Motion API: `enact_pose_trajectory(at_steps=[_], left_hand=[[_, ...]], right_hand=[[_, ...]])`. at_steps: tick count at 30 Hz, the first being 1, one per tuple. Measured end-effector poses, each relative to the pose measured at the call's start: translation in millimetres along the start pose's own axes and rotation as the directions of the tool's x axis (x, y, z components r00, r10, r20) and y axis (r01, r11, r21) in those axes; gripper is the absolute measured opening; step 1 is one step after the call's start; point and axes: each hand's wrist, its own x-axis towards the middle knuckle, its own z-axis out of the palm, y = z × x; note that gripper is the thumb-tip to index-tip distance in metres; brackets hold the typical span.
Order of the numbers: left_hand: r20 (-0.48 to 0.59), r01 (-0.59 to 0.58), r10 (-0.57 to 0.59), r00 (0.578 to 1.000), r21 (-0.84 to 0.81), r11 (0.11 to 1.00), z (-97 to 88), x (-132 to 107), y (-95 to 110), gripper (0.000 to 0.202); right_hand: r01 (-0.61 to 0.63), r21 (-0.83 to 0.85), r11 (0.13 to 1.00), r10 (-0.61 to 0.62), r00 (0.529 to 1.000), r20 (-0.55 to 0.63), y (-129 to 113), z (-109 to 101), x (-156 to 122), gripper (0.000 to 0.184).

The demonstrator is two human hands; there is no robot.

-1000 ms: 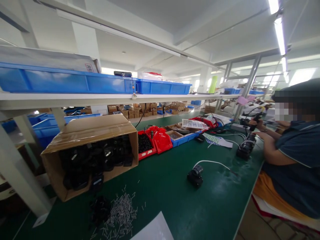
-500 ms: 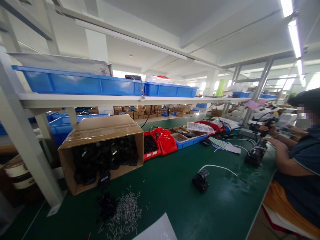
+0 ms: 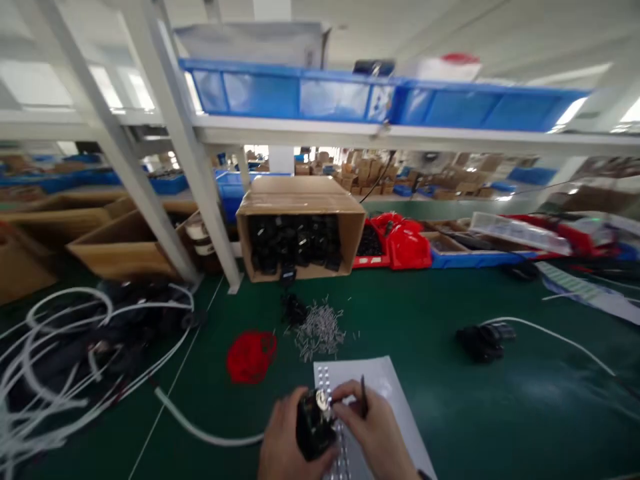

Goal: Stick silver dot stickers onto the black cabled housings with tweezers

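Swinging left and down, view now takes in both hands at the near edge — left hand (image 3: 284, 445) closed around a black part (image 3: 313, 433), tipped so its top meets the right hand (image 3: 374, 433), which pinches a silver dot (image 3: 323, 400) there — just above the sheet (image 3: 393, 387).

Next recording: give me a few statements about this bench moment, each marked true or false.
1. The left hand holds a black part. True.
2. The cardboard box stands upright with its flaps shut. False: it lies on its side, open toward the camera, with black parts inside.
3. A red heap lies on the green table, left of the pile of small grey pins. True.
4. The right hand lies flat and empty on the table. False: it holds a thin dark tool, fingers at the top of the black part.
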Motion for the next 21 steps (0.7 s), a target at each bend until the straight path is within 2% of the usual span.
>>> enact_pose_trajectory(at_steps=[4, 10, 14, 16, 21], left_hand=[[0.033, -0.033, 0.033, 0.999, -0.01, 0.999, 3.9, -1, -12, 0.065], [0.016, -0.055, 0.055, 0.998, -0.018, 0.998, 3.1, -3, -4, 0.068], [0.061, -0.059, 0.06, 0.996, -0.013, 0.998, 2.6, -3, -1, 0.074], [0.058, -0.062, 0.062, 0.996, -0.012, 0.998, 3.4, -4, -1, 0.074], [0.025, -0.038, 0.04, 0.999, -0.044, 0.998, 7.8, -8, -4, 0.066]], right_hand=[[0.06, 0.003, 0.998, -0.06, 0.998, 0.007, 5, 8, 6, 0.011], [0.2, -0.119, 0.973, -0.185, 0.975, 0.126, -8, 13, 6, 0.011], [0.234, -0.208, 0.95, -0.166, 0.939, 0.302, -15, 5, 12, 0.013], [0.242, -0.249, 0.938, -0.147, 0.927, 0.346, -17, 3, 14, 0.012], [0.145, -0.337, 0.93, -0.054, 0.962, 0.266, -11, 9, 13, 0.012]])
